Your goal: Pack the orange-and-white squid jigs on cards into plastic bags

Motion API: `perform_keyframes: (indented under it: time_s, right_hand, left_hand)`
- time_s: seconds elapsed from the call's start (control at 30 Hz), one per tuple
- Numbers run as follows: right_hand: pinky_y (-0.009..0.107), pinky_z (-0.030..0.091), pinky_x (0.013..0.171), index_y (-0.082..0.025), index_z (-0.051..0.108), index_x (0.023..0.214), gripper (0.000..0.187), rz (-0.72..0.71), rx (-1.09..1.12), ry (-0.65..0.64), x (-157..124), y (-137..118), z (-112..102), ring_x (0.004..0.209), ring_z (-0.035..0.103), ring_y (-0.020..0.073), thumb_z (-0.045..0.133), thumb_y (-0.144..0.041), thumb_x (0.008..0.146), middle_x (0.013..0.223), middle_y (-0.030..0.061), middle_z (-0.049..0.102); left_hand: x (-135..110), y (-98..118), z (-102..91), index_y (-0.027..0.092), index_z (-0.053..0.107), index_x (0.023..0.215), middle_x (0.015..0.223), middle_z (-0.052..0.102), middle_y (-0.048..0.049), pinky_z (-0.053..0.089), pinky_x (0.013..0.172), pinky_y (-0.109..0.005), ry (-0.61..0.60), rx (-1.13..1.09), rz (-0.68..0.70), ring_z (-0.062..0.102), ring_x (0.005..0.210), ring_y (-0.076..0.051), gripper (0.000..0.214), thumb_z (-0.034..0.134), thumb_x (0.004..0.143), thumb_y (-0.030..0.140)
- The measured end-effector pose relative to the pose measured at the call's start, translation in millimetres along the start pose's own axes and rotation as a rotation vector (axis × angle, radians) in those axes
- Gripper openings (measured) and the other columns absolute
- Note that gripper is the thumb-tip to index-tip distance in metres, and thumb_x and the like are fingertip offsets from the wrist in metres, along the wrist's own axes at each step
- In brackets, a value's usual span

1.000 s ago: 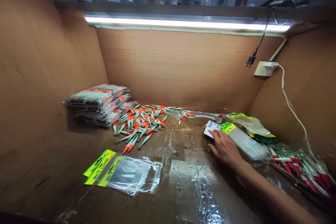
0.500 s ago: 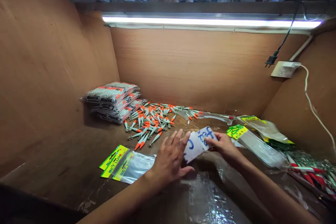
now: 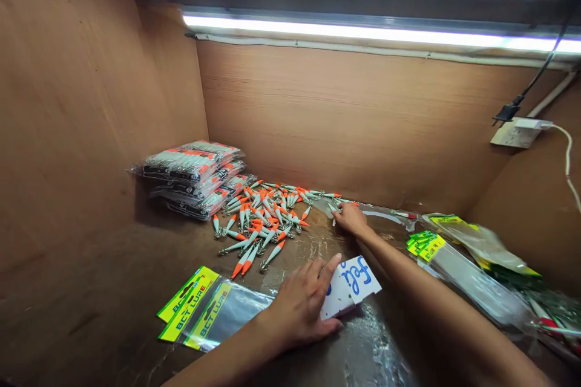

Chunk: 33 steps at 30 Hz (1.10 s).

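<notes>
My left hand (image 3: 302,299) holds a small white card box (image 3: 356,284) with blue handwriting, thumb along its near side and fingers over its far side. My right hand (image 3: 351,217) reaches to the back of the bench, its fingers closed around a pale squid jig (image 3: 334,209); the palm and fingers hide most of it. Left of that hand spreads a loose heap of squid jigs (image 3: 267,211), white with orange noses and metal hook crowns. Beside my left forearm lie clear bags with yellow BCT LURE headers (image 3: 190,311), overlapping.
Packed bags of jigs (image 3: 193,178) are stacked at the back left. More clear header bags (image 3: 472,272) lie on the right, near red-and-white lures (image 3: 547,317). A black plug (image 3: 506,112) hangs by the wall socket (image 3: 515,133), under a light tube (image 3: 363,30).
My right hand has let go of the white box and moved to the jigs at the back. My left hand keeps the box, now lower in view. The camera view has shifted.
</notes>
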State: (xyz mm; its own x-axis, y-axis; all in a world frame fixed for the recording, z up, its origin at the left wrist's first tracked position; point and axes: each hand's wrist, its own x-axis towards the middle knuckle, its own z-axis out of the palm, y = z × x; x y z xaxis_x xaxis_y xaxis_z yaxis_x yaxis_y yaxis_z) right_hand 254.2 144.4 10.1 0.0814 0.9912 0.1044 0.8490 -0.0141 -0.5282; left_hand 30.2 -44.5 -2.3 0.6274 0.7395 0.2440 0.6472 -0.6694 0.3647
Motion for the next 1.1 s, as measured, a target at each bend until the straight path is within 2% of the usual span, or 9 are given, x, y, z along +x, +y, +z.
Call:
perform_keyframes:
  time_s: [0.13, 0.23, 0.37, 0.5, 0.6, 0.67, 0.73, 0.93, 1.1]
  right_hand:
    - [0.022, 0.04, 0.1, -0.005, 0.068, 0.11, 0.036, 0.059, 0.006, 0.038, 9, -11, 11, 0.119, 0.052, 0.02, 0.057, -0.03, 0.087, 0.126, 0.0181, 0.053]
    - [0.017, 0.045, 0.086, -0.005, 0.065, 0.117, 0.041, 0.058, 0.105, -0.002, 4, -9, 3, 0.099, 0.06, 0.0128, 0.049, -0.035, 0.094, 0.115, 0.0152, 0.059]
    - [0.011, 0.045, 0.068, -0.006, 0.056, 0.129, 0.052, -0.026, 0.292, -0.181, -22, 7, -26, 0.072, 0.056, 0.0022, 0.037, -0.045, 0.1, 0.108, 0.0126, 0.061]
    - [0.01, 0.045, 0.069, -0.005, 0.057, 0.125, 0.065, -0.164, 0.529, -0.491, -55, 27, -62, 0.074, 0.053, 0.0012, 0.062, -0.057, 0.085, 0.11, 0.0137, 0.06]
    - [0.011, 0.043, 0.067, -0.006, 0.063, 0.117, 0.069, -0.191, 0.473, -0.697, -70, 32, -78, 0.074, 0.052, 0.0025, 0.07, -0.06, 0.075, 0.104, 0.011, 0.061]
    - [0.01, 0.04, 0.063, -0.007, 0.066, 0.115, 0.065, -0.21, 0.346, -0.738, -76, 28, -82, 0.071, 0.049, 0.0025, 0.068, -0.06, 0.077, 0.097, 0.008, 0.062]
    - [0.01, 0.033, 0.061, -0.009, 0.071, 0.11, 0.055, -0.269, 0.196, -0.686, -80, 19, -81, 0.067, 0.046, 0.0017, 0.063, -0.056, 0.082, 0.088, 0.0048, 0.063]
    - [0.013, 0.025, 0.07, -0.019, 0.075, 0.1, 0.027, -0.568, -0.181, -0.232, -98, -9, -65, 0.084, 0.049, 0.0048, 0.058, -0.038, 0.092, 0.095, 0.0035, 0.063]
    - [0.016, 0.023, 0.078, -0.021, 0.073, 0.097, 0.019, -0.748, -0.307, -0.241, -108, -20, -35, 0.091, 0.045, 0.0065, 0.059, -0.031, 0.092, 0.096, 0.0035, 0.061]
  left_hand:
    - [-1, -4, 1.3, 0.029, 0.017, 0.156, 0.133, 0.049, -0.0151, 0.043, 0.099, -0.056, -0.042, 0.092, -0.111, 0.046, 0.12, -0.04, 0.113, 0.078, 0.065, 0.059]
    - [-1, -3, -0.9, 0.028, 0.023, 0.155, 0.131, 0.051, -0.0156, 0.044, 0.097, -0.057, -0.045, 0.112, -0.159, 0.047, 0.118, -0.04, 0.106, 0.076, 0.069, 0.059]
    - [2, -6, -5.2, 0.028, 0.024, 0.154, 0.135, 0.048, -0.0129, 0.045, 0.099, -0.049, 0.003, 0.074, -0.174, 0.047, 0.12, -0.035, 0.096, 0.075, 0.073, 0.045]
    - [6, -22, -5.0, 0.021, 0.022, 0.154, 0.136, 0.045, -0.0131, 0.04, 0.107, -0.043, 0.081, 0.083, -0.192, 0.044, 0.124, -0.03, 0.095, 0.071, 0.074, 0.029]
    - [9, -33, -3.5, 0.019, 0.024, 0.153, 0.138, 0.043, -0.013, 0.04, 0.108, -0.041, 0.13, 0.087, -0.22, 0.044, 0.125, -0.029, 0.091, 0.071, 0.075, 0.028]
    - [9, -36, -3.5, 0.02, 0.025, 0.152, 0.138, 0.043, -0.0123, 0.041, 0.106, -0.04, 0.149, 0.08, -0.235, 0.045, 0.124, -0.029, 0.09, 0.071, 0.075, 0.028]
    - [10, -37, -4.4, 0.021, 0.026, 0.152, 0.136, 0.045, -0.0116, 0.042, 0.104, -0.04, 0.155, 0.072, -0.237, 0.047, 0.123, -0.028, 0.087, 0.07, 0.077, 0.027]
    - [12, -37, -7.0, 0.023, 0.028, 0.15, 0.133, 0.049, -0.0116, 0.044, 0.102, -0.041, 0.186, 0.082, -0.199, 0.049, 0.121, -0.029, 0.083, 0.07, 0.078, 0.029]
    - [14, -41, -6.4, 0.024, 0.03, 0.151, 0.134, 0.049, -0.0102, 0.043, 0.103, -0.04, 0.206, 0.09, -0.166, 0.049, 0.122, -0.028, 0.085, 0.072, 0.078, 0.029]
